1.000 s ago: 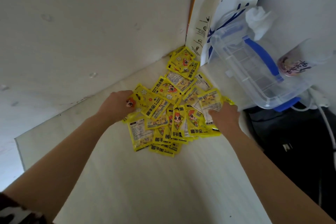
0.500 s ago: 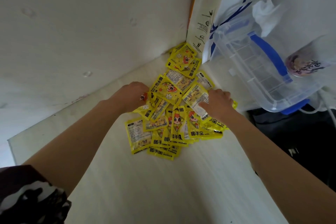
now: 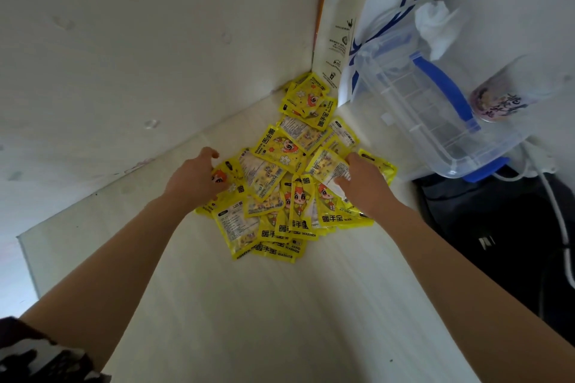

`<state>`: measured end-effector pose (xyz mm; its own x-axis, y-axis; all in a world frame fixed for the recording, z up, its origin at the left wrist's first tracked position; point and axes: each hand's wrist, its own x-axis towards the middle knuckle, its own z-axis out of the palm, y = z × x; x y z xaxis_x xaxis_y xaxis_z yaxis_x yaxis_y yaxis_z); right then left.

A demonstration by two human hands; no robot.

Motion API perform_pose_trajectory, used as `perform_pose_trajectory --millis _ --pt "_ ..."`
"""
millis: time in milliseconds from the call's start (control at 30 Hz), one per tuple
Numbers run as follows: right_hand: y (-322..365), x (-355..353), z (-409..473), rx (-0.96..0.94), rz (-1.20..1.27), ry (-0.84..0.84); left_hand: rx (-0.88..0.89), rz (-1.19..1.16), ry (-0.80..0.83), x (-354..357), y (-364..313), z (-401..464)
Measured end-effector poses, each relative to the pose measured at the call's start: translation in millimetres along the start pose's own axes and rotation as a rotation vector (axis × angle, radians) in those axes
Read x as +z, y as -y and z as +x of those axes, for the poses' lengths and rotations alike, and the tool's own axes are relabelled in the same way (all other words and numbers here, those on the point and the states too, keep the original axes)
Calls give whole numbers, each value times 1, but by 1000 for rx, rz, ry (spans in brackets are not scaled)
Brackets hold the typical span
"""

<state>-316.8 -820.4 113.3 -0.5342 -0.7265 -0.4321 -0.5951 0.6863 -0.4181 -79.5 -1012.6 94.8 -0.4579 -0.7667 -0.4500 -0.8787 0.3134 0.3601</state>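
A heap of several yellow hand-warmer packets (image 3: 280, 158) lies on the white tabletop (image 3: 249, 305), running back into the wall corner. My left hand (image 3: 196, 180) is at the heap's left edge, its fingers curled over a yellow packet (image 3: 231, 172) there. At the heap's right side, my right hand (image 3: 365, 188) pinches a packet turned pale printed side up (image 3: 325, 165), with the thumb on top. The fingers under both packets are hidden.
A white paper coffee bag (image 3: 373, 9) stands in the corner. Beside it a clear plastic box with a blue handle (image 3: 420, 109) leans, a crumpled tissue (image 3: 435, 28) and a drink cup (image 3: 504, 93) near it. A black bag (image 3: 497, 227) and white cable (image 3: 560, 227) lie past the table's right edge.
Both hands have moved a little farther into the heap and closer together. The right hand now has a pale-backed packet raised at the heap's right side.
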Motion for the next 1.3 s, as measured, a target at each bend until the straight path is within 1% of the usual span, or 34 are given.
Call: perform_pose_trajectory --millis 67,133,267,333,467,533,600,700,800,900,1000,1133,1300 --pt "-2 1 -9 8 77 3 -61 -29 -5 1 7 -9" --pt "-7 3 -22 17 129 -16 -82 -43 -47 4 13 -21" --pt "-27 11 -47 119 311 -62 -153 -249 -175 11 29 -47" --pt "-36 15 -54 176 394 -134 -241 -423 -249 15 35 -62" --pt "-45 15 -57 312 654 -278 -477 -915 -414 29 36 -94" --pt "-51 15 -53 385 748 -292 -567 -1091 -430 38 33 -108" --pt "-55 14 -48 429 815 -281 -618 -1227 -429 47 32 -118" --pt "-59 13 -38 460 880 -345 -647 -1355 -356 54 27 -125" --pt "-60 16 -28 504 874 -390 -687 -1403 -259 67 12 -126" --pt "-58 19 -21 527 839 -378 -719 -1403 -209 78 -7 -123" --pt "-56 24 -16 519 815 -373 -739 -1380 -239 86 -20 -120" --pt "-53 26 -14 520 788 -368 -725 -1243 -291 86 -33 -118" --pt "-54 28 -15 522 818 -356 -764 -1307 -311 80 -40 -109"
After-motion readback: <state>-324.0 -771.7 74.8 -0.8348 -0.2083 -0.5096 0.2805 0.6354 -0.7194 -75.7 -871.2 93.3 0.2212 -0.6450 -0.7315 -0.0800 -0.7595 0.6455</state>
